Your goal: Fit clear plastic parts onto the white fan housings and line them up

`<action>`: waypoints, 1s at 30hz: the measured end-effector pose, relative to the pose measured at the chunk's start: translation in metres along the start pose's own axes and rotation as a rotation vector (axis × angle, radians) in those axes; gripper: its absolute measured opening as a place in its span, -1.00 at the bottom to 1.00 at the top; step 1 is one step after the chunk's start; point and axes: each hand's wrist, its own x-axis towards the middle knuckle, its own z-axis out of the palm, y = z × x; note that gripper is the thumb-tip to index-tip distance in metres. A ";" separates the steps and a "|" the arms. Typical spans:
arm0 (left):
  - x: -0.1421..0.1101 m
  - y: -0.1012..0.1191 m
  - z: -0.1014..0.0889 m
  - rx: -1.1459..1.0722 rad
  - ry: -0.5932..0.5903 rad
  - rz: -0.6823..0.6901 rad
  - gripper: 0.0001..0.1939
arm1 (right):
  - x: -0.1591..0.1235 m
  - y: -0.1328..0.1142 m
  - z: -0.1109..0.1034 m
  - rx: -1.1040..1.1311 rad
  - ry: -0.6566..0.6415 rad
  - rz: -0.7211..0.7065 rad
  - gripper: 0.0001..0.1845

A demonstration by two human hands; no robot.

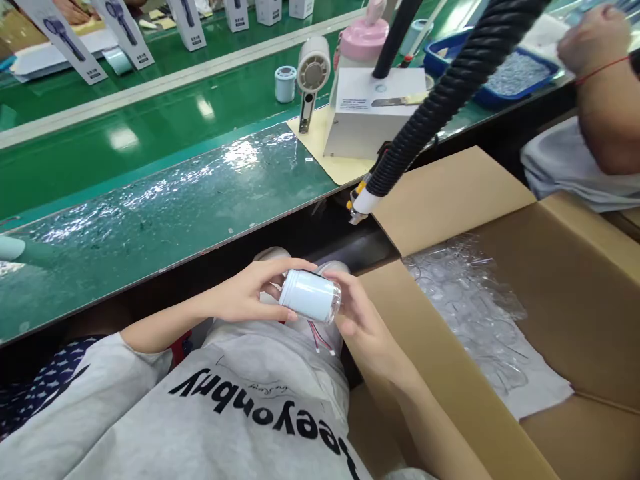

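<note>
A light-blue cylindrical housing (309, 295) lies tilted on its side between my hands, above my lap. My left hand (250, 292) wraps around its left end, thumb below and fingers over the top. At the other end is a clear plastic cap (335, 303), which the fingers of my right hand (361, 313) grip from the right. Below the cylinder hang thin red and dark wires (318, 333) with small white connectors. Where they attach is hidden.
A cardboard box (450, 347) with clear plastic covers (465, 313) stands at right. A black corrugated hose (440, 100) hangs ahead. A handheld fan (314, 70) and a white stand (370, 113) are on the green bench. A co-worker's arm (600, 73) is near a blue tray (500, 100).
</note>
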 end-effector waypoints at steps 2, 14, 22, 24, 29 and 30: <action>-0.005 0.002 0.000 -0.022 0.007 -0.031 -0.31 | -0.001 -0.001 -0.001 -0.259 0.027 -0.316 -0.21; -0.019 -0.012 -0.009 -0.128 -0.121 -0.001 -0.19 | -0.002 0.002 0.016 0.122 0.035 -0.069 -0.45; -0.024 -0.032 -0.002 -0.211 -0.120 -0.078 -0.06 | -0.006 -0.001 0.017 -0.034 0.032 -0.035 -0.51; -0.024 -0.035 -0.001 -0.241 -0.118 -0.041 -0.09 | -0.006 0.002 0.017 -0.084 0.021 -0.115 -0.48; -0.022 -0.039 0.002 -0.435 -0.125 -0.042 -0.07 | -0.005 0.008 0.019 -0.271 0.039 -0.392 -0.37; -0.022 -0.039 0.003 -0.471 -0.130 -0.064 -0.08 | -0.005 0.009 0.019 -0.294 0.045 -0.431 -0.36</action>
